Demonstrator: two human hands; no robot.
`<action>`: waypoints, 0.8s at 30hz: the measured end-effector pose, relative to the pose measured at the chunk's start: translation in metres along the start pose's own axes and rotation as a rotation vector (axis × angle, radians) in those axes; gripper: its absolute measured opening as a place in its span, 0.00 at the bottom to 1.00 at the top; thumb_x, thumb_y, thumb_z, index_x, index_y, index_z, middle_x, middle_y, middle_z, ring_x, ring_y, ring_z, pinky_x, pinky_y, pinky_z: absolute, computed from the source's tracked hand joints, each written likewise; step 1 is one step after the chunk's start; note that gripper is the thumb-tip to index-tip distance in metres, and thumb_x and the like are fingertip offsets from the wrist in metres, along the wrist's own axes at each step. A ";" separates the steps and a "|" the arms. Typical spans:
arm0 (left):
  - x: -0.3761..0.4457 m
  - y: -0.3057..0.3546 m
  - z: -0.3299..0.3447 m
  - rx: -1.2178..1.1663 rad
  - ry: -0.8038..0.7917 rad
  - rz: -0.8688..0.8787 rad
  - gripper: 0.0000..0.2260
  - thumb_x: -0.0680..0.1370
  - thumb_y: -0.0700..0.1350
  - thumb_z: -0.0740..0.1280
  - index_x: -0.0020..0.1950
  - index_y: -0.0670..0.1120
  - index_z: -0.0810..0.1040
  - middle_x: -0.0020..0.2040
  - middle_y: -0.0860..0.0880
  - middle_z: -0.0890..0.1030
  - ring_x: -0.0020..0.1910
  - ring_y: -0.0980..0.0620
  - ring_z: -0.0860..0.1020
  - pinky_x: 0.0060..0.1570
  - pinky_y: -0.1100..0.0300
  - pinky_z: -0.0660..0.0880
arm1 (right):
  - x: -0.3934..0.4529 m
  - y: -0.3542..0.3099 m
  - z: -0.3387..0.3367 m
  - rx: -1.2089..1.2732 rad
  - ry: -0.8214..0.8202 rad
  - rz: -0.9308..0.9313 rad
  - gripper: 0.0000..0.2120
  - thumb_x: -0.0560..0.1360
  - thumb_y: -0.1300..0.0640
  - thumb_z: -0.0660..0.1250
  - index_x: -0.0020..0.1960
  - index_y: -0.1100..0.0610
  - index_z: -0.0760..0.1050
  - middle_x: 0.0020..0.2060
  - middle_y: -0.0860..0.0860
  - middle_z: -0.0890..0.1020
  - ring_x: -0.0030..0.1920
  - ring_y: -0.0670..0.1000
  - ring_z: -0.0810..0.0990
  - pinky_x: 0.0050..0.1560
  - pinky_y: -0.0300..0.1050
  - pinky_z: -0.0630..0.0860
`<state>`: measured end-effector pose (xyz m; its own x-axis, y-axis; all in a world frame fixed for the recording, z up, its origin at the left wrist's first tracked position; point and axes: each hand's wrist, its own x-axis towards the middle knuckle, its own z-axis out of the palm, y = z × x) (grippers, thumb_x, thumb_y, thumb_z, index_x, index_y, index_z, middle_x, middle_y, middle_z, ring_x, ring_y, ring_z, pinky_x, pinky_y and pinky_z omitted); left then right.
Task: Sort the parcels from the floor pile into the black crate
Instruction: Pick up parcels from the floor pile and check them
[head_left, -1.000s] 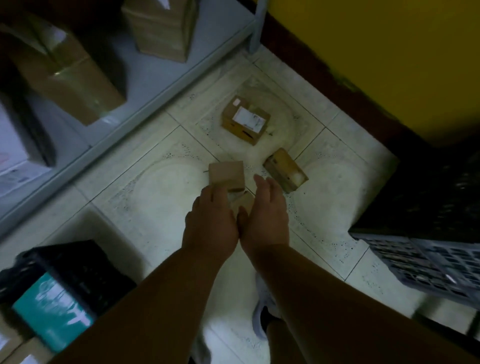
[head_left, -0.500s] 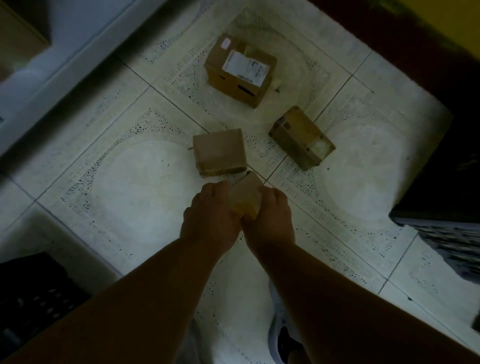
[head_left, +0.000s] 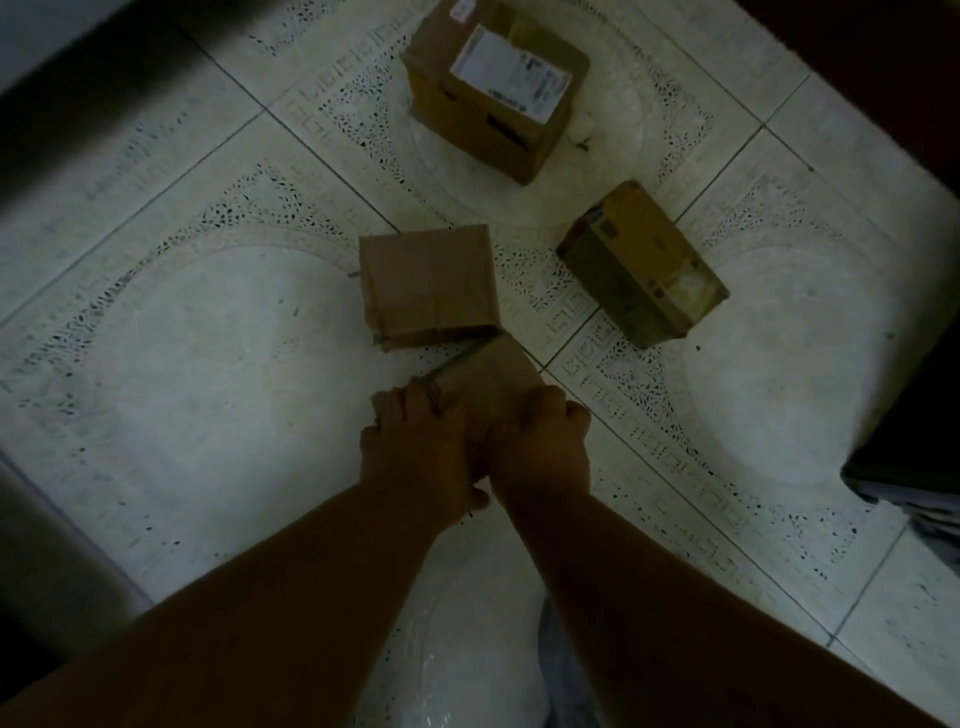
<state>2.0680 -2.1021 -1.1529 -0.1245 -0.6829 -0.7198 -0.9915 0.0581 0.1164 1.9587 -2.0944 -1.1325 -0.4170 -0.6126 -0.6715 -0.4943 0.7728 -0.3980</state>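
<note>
You can read no text here. Farthest beyond your fingers, the cardboard parcel (head_left: 496, 88) carries a white shipping label (head_left: 511, 73), but its print is too blurred to make out. The taped parcel (head_left: 641, 262) to their right bears small stickers, equally illegible.

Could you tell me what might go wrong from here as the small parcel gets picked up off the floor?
The left hand and right hand grip only the near end of the small parcel, so it might tip or slip out on lifting. Its far corner sits right at the plain brown parcel, so lifting could nudge that one. The black crate is barely in view at the right edge, so carrying the parcel across might clip the taped parcel lying between.
</note>
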 end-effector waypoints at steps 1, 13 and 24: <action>0.004 -0.002 0.000 -0.018 0.004 -0.010 0.56 0.60 0.71 0.72 0.74 0.60 0.38 0.77 0.40 0.46 0.74 0.32 0.49 0.66 0.35 0.63 | 0.001 -0.001 -0.001 0.035 0.041 -0.025 0.21 0.78 0.54 0.64 0.69 0.52 0.64 0.68 0.54 0.64 0.55 0.55 0.75 0.48 0.45 0.75; -0.079 -0.055 -0.091 -1.638 -0.122 -0.370 0.18 0.72 0.51 0.70 0.62 0.55 0.76 0.56 0.47 0.82 0.50 0.42 0.80 0.50 0.48 0.77 | -0.070 -0.069 -0.041 0.271 0.176 -0.010 0.17 0.80 0.45 0.59 0.67 0.48 0.68 0.64 0.50 0.76 0.60 0.52 0.77 0.57 0.57 0.78; -0.228 -0.156 -0.159 -2.011 0.047 -0.365 0.23 0.73 0.67 0.64 0.64 0.59 0.76 0.60 0.49 0.82 0.57 0.39 0.80 0.56 0.35 0.74 | -0.231 -0.182 -0.061 0.409 -0.285 -0.223 0.19 0.73 0.34 0.64 0.58 0.44 0.71 0.43 0.38 0.78 0.43 0.43 0.81 0.42 0.46 0.81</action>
<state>2.2574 -2.0710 -0.8985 0.0627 -0.4907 -0.8691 0.4693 -0.7540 0.4596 2.0986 -2.1039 -0.8671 -0.0842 -0.7438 -0.6630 -0.1862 0.6654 -0.7229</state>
